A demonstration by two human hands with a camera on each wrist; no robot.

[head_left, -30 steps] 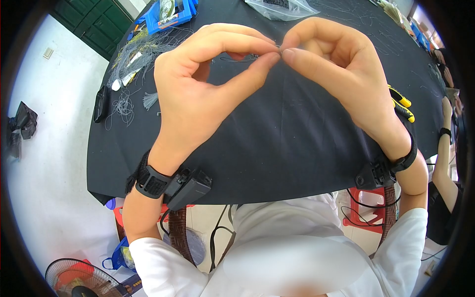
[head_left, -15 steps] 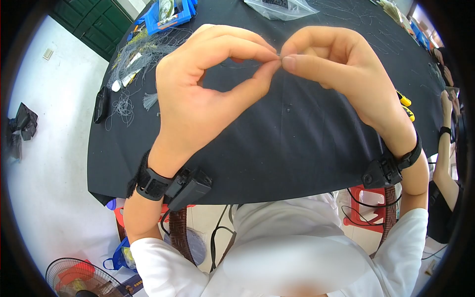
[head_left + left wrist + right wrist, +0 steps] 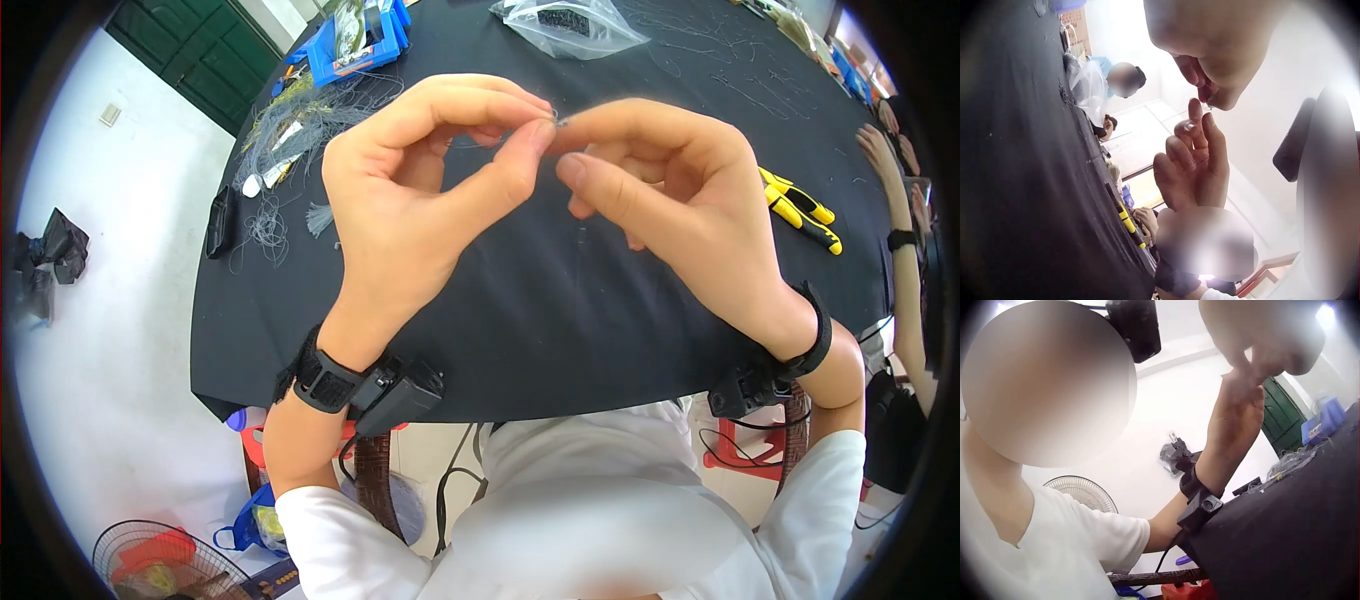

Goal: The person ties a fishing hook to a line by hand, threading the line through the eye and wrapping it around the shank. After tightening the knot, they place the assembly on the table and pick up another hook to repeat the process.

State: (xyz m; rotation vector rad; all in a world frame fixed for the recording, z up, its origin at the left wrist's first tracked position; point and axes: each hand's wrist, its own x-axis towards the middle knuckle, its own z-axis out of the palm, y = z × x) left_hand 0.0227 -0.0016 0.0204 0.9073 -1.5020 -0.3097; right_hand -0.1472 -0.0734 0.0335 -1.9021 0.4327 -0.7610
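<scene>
Above the dark tablecloth (image 3: 560, 330), both hands meet at their fingertips in the head view. My left hand (image 3: 410, 200) pinches a tiny grey wire-like piece (image 3: 557, 121) between thumb and forefinger; its exact kind is too small to tell. My right hand (image 3: 680, 190) has its index fingertip right at that piece. Its thumb stands apart below, and the other fingers are loosely bent. The left wrist view shows the right hand (image 3: 1191, 156) with forefinger and thumb spread slightly, just under the left fingertips.
At the far left lie a blue bin (image 3: 365, 55), a tangle of thin grey line (image 3: 290, 140) and a black case (image 3: 221, 222). Yellow-and-black pliers (image 3: 800, 208) lie beyond the right wrist. A clear plastic bag (image 3: 570, 28) is at the back. Another person's arm (image 3: 905, 270) shows at right.
The right thumb has parted from its forefinger, where the two were together before. Both hands appear lower in the head view, which has shifted slightly. The left hand keeps its pinch.
</scene>
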